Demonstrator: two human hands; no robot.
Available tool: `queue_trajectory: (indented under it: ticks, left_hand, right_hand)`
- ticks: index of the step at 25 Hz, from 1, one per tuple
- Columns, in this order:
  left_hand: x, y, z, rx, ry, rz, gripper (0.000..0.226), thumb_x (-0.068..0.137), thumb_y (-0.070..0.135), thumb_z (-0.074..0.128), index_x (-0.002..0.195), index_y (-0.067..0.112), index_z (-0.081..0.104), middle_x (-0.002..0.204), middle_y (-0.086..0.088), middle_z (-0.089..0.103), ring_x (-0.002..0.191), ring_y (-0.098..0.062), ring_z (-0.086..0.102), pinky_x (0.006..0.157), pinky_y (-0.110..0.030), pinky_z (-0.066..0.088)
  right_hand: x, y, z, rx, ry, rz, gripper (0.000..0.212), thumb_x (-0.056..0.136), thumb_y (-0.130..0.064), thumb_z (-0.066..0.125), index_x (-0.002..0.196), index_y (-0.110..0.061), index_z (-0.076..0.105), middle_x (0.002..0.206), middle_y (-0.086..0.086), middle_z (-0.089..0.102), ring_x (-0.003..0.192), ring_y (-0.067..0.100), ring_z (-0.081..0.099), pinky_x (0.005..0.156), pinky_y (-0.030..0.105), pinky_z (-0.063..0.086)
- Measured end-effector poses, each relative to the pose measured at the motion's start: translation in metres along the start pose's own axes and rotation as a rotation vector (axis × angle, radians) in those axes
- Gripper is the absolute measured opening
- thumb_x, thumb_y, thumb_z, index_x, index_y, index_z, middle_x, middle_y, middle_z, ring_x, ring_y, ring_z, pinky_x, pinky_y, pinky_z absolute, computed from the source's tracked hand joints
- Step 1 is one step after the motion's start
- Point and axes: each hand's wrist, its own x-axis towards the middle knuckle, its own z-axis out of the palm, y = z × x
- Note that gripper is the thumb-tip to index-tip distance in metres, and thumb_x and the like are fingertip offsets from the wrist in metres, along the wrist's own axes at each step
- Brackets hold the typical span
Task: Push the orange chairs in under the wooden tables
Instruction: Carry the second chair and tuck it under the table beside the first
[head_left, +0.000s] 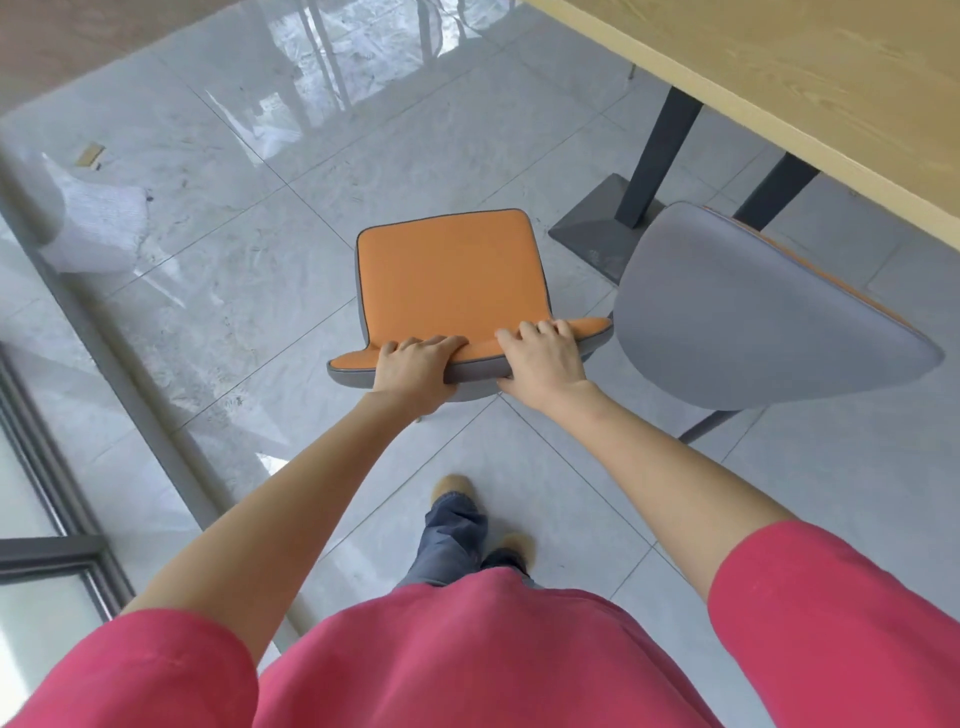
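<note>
An orange chair (449, 275) with a grey shell stands on the tiled floor in the middle of the view, out in the open to the left of the wooden table (810, 83). My left hand (415, 366) and my right hand (543, 358) both grip the top edge of its backrest, fingers curled over the orange padding. A second chair (753, 312) shows its grey back at the right, its seat tucked under the table's edge.
The table's dark legs and flat grey base plate (597, 228) stand just right of the orange seat. A window frame and floor rail (104, 353) run along the left. A white bag (88, 218) lies at the far left. My feet are below the chair.
</note>
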Motion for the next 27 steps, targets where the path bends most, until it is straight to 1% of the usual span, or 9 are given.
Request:
queue_trajectory:
  ticks: [4,10,11,13,16,18,21,25,27]
  left_hand:
    - [-0.016,-0.003,0.009,0.035,-0.05,0.093,0.05,0.093,0.029,0.047,0.142,0.032,0.034,0.143,0.007,0.047,0.127,-0.029,0.046,0.103,-0.04,0.034]
    - [-0.008,-0.039,-0.008,0.079,-0.058,0.185,0.051,0.09,0.026,0.051,0.14,0.034,0.039,0.136,0.008,0.053,0.124,-0.024,0.048,0.103,-0.038,0.031]
    - [-0.004,-0.048,-0.015,0.093,-0.062,0.198,0.052,0.09,0.025,0.052,0.139,0.034,0.039,0.136,0.008,0.053,0.124,-0.024,0.048,0.103,-0.038,0.031]
    - [0.005,-0.062,-0.025,0.117,-0.088,0.243,0.052,0.089,0.026,0.053,0.139,0.035,0.04,0.137,0.009,0.053,0.124,-0.024,0.048,0.103,-0.038,0.032]
    - [0.01,-0.075,-0.028,0.128,-0.095,0.356,0.052,0.089,0.029,0.053,0.138,0.037,0.039,0.138,0.013,0.052,0.123,-0.022,0.049,0.099,-0.035,0.036]
    - [0.016,-0.084,-0.029,0.126,-0.098,0.43,0.051,0.09,0.032,0.052,0.138,0.04,0.038,0.136,0.015,0.052,0.12,-0.02,0.051,0.09,-0.033,0.041]
    - [0.027,-0.094,-0.033,0.143,-0.09,0.513,0.049,0.091,0.035,0.05,0.138,0.041,0.037,0.135,0.016,0.052,0.116,-0.021,0.053,0.076,-0.031,0.043]
    - [0.038,-0.126,-0.045,0.189,-0.142,0.611,0.05,0.091,0.039,0.048,0.14,0.041,0.035,0.137,0.014,0.052,0.117,-0.023,0.054,0.081,-0.036,0.047]
    - [0.046,-0.143,-0.054,0.204,-0.149,0.63,0.05,0.091,0.04,0.048,0.14,0.041,0.035,0.134,0.01,0.055,0.115,-0.024,0.055,0.082,-0.036,0.046]
  right_hand:
    - [-0.014,0.006,0.0,0.027,-0.053,-0.049,0.045,0.082,-0.041,0.063,0.121,-0.02,0.057,0.116,0.008,0.062,0.114,0.028,0.051,0.099,0.036,0.035]
    - [-0.007,-0.017,-0.01,0.022,0.008,-0.103,0.047,0.081,-0.053,0.061,0.111,-0.016,0.063,0.106,0.011,0.067,0.104,0.029,0.059,0.087,0.034,0.043]
    - [-0.004,-0.022,-0.012,0.036,0.011,-0.101,0.049,0.082,-0.054,0.06,0.112,-0.015,0.062,0.106,0.011,0.067,0.104,0.03,0.058,0.085,0.034,0.044]
    - [0.001,-0.028,-0.013,0.09,-0.025,-0.084,0.056,0.082,-0.057,0.057,0.122,-0.018,0.057,0.112,0.011,0.061,0.108,0.029,0.053,0.083,0.034,0.044]
    - [0.002,-0.03,-0.007,0.186,-0.059,-0.02,0.064,0.08,-0.06,0.058,0.132,-0.026,0.047,0.119,0.005,0.05,0.113,0.022,0.045,0.086,0.033,0.042]
    - [0.004,-0.033,-0.003,0.18,-0.032,0.023,0.063,0.078,-0.061,0.059,0.131,-0.029,0.047,0.118,0.001,0.049,0.113,0.019,0.044,0.085,0.032,0.042]
    - [0.005,-0.049,-0.001,0.158,0.033,0.13,0.059,0.078,-0.059,0.06,0.127,-0.027,0.051,0.118,-0.001,0.052,0.112,0.019,0.047,0.08,0.032,0.044]
    - [0.012,-0.088,0.0,0.167,0.088,0.289,0.057,0.08,-0.054,0.06,0.123,-0.018,0.054,0.118,0.002,0.056,0.11,0.021,0.05,0.078,0.031,0.043]
    - [0.022,-0.111,0.002,0.185,0.143,0.341,0.057,0.081,-0.053,0.061,0.122,-0.015,0.055,0.116,0.004,0.058,0.109,0.023,0.052,0.082,0.033,0.043]
